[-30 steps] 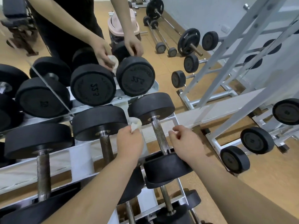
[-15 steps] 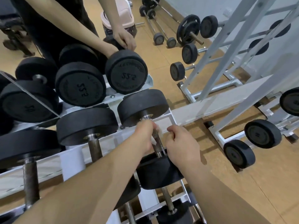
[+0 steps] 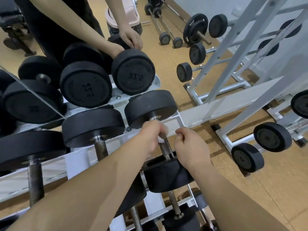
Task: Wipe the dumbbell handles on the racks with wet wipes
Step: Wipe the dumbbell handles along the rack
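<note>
Black dumbbells lie in a row on a white rack [image 3: 171,120] against a mirror. The rightmost dumbbell [image 3: 150,108] has a knurled steel handle [image 3: 165,145]. My left hand [image 3: 150,136] grips the upper part of that handle with a white wet wipe [image 3: 162,139] wrapped round it. Just right of the handle, my right hand [image 3: 191,150] is curled, pinching a small white bit of wipe between thumb and fingers. The neighbouring dumbbell [image 3: 93,126] to the left has a bare handle [image 3: 100,149].
The mirror [image 3: 50,47] reflects my arms and the dumbbell ends. Lower rack tiers hold more dumbbells [image 3: 174,205]. A second white rack [image 3: 221,137] with small dumbbells [image 3: 247,157] stands at right. Cork-coloured floor [image 3: 275,189] lies between the racks.
My left hand moved right from the neighbouring dumbbell's end and closed the wipe round the rightmost handle. My right hand stayed beside the handle. The view shifted slightly.
</note>
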